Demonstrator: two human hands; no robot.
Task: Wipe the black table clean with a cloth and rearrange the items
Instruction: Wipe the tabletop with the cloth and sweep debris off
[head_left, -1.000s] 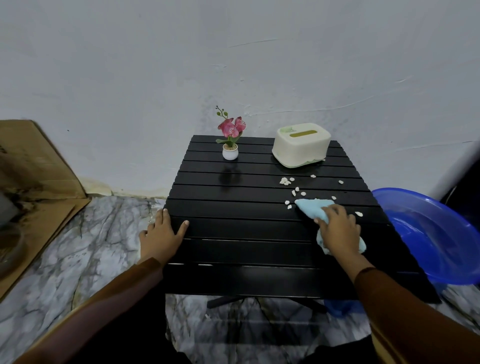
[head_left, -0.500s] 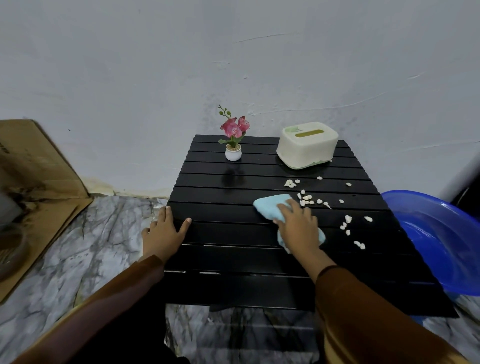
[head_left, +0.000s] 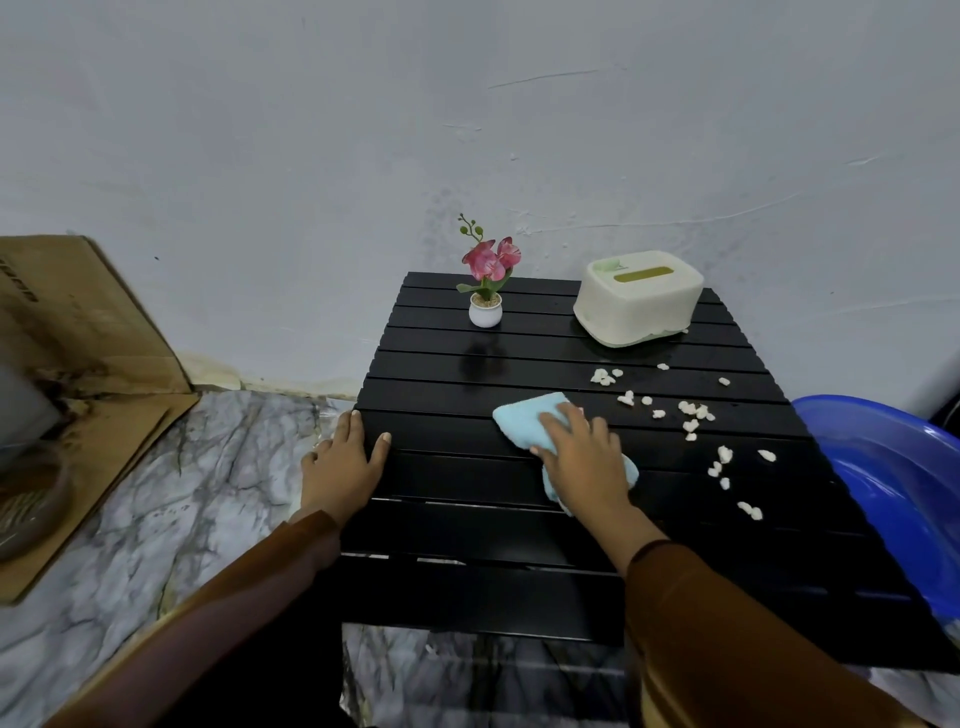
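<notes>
The light-blue cloth (head_left: 535, 423) lies flat near the middle of the black slatted surface (head_left: 457, 525), slightly toward its right edge. The right hand (head_left: 584, 460) rests on top of the cloth with fingers extended and spread, pressing it down – palm flat, nothing gripped. The cloth's far-left corner projects beyond the fingertips; a second portion shows at the heel of the hand.

The left hand (head_left: 343, 460) lies on the left edge of the surface, level with the cloth but well apart from it. Its fingers are straight, the thumb laid on the slats, and it holds nothing.

White crumbs (head_left: 691, 415) are scattered to the right of the cloth, in a band running from behind it toward the right edge.

At the far edge stand two items – a small white pot with a pink flower (head_left: 485, 291) near the middle, and a cream tissue box (head_left: 639, 299) at the far-right corner.

A blue basin (head_left: 893, 478) sits on the floor just beside the right edge. Flattened cardboard (head_left: 78, 332) lies against the wall to the left.
</notes>
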